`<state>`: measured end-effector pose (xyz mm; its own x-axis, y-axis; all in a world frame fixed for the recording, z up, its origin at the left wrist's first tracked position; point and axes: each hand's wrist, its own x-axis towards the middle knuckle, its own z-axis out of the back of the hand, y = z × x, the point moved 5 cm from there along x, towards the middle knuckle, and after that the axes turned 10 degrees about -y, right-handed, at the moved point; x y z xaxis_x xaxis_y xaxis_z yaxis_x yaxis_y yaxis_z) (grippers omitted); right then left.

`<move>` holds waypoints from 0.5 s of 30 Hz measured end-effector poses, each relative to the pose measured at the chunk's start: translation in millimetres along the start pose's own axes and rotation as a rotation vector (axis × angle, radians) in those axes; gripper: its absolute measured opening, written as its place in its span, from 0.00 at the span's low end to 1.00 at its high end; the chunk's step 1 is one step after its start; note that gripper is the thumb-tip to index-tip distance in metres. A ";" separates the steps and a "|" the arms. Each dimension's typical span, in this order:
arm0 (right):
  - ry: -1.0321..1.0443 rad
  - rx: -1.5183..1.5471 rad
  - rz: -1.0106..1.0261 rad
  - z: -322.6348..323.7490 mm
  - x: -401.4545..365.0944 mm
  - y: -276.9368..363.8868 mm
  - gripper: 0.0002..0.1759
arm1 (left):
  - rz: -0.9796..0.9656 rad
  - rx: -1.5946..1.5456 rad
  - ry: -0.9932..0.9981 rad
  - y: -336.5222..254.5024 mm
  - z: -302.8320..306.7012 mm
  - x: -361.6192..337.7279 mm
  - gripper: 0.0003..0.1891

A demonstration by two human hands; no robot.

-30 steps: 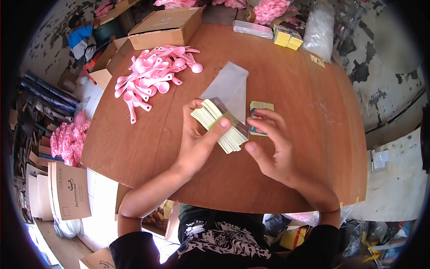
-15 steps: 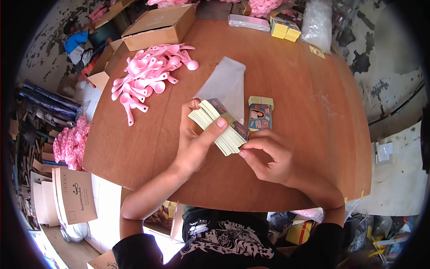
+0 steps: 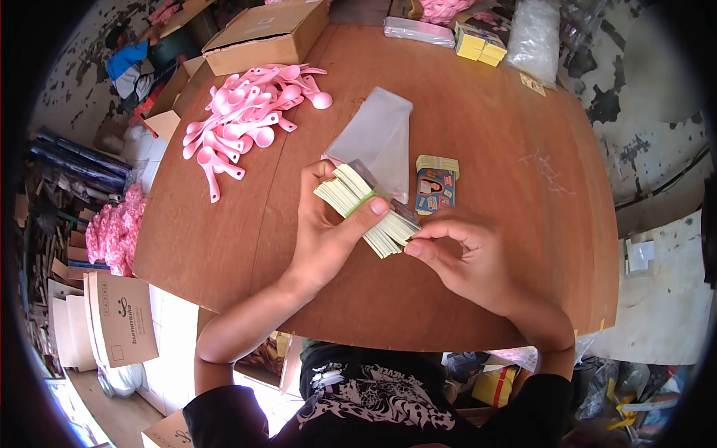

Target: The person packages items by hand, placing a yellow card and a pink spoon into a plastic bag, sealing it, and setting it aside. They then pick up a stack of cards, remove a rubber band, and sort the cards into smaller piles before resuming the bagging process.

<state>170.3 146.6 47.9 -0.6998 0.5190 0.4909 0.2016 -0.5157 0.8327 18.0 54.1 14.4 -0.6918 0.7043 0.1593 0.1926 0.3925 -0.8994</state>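
Observation:
My left hand (image 3: 328, 216) is closed around a thick stack of cards (image 3: 348, 196), its thumb lying across the pale edges. A green band shows around the middle of the stack, partly under the thumb. With thumb and forefinger, my right hand (image 3: 467, 254) pinches the cards at the lower right corner, where the edges fan apart slightly. Just beyond my right hand a second stack of printed cards (image 3: 435, 187) lies on the table, blue with a picture on top. Clear plastic bags (image 3: 379, 134) lie flat behind the held stack.
Pink measuring spoons (image 3: 246, 112) are heaped on the wooden table (image 3: 508, 142) at the left, before a cardboard box (image 3: 261, 41). Yellow card stacks (image 3: 479, 46) and a plastic roll (image 3: 533, 41) stand at the far edge. Another person (image 3: 131, 67) is at the far left.
The cards' lower right end has fanned apart a little, and the green band shows more plainly. My right hand still pinches that corner. The view has shifted slightly.

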 end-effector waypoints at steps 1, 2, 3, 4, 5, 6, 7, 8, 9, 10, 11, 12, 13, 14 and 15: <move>-0.031 -0.091 0.086 -1.3 -0.8 6.4 0.06 | -0.020 0.017 -0.015 -0.6 0.5 -0.5 0.26; -0.063 -0.182 0.172 -2.7 -2.6 11.8 0.07 | -0.038 0.034 -0.029 -1.2 0.7 -1.3 0.26; -0.065 -0.184 0.171 -5.4 -5.7 11.9 0.07 | -0.037 0.034 -0.027 -1.8 -0.9 -3.0 0.26; -0.117 -0.314 0.285 -7.0 -10.3 15.3 0.08 | -0.053 0.039 -0.055 -3.6 -1.9 -5.2 0.26; -0.168 -0.445 0.400 -7.9 -14.1 17.1 0.08 | -0.070 0.042 -0.083 -4.6 -2.5 -7.2 0.27; -0.181 -0.548 0.578 -9.6 -16.0 17.3 0.08 | -0.070 0.041 -0.081 -2.7 -3.2 -9.1 0.27; -0.182 -0.550 0.577 -8.9 -14.3 16.0 0.08 | -0.065 0.037 -0.098 0.4 -2.3 -11.2 0.28; -0.188 -0.606 0.691 -10.6 -15.9 19.5 0.08 | -0.060 0.033 -0.115 2.4 -1.7 -12.9 0.28; -0.194 -0.660 0.806 -13.0 -19.0 22.6 0.08 | -0.059 0.033 -0.114 2.4 -2.8 -14.4 0.28; -0.191 -0.682 0.842 -14.7 -21.6 22.1 0.06 | -0.038 -0.004 -0.112 2.7 -4.2 -15.8 0.29; -0.189 -0.682 0.842 -16.0 -22.4 19.6 0.06 | -0.018 -0.041 -0.111 3.0 -5.2 -17.2 0.29; -0.220 -0.667 0.873 -16.5 -23.4 18.4 0.06 | -0.018 -0.042 -0.114 2.4 -5.6 -18.2 0.29; -0.252 -0.653 0.903 -16.3 -24.0 18.5 0.05 | -0.014 -0.069 -0.113 1.9 -5.9 -19.0 0.30; -0.252 -0.653 0.903 -16.4 -23.0 18.3 0.05 | -0.010 -0.096 -0.110 1.8 -6.5 -19.3 0.31; -0.276 -0.645 0.911 -15.3 -22.4 18.8 0.05 | -0.010 -0.096 -0.110 2.1 -7.5 -19.3 0.31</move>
<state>179.3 114.8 48.6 -0.2843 -0.1351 0.9492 0.1119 -0.9879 -0.1071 36.9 45.8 12.4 -0.7652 0.6331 0.1171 0.2479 0.4575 -0.8540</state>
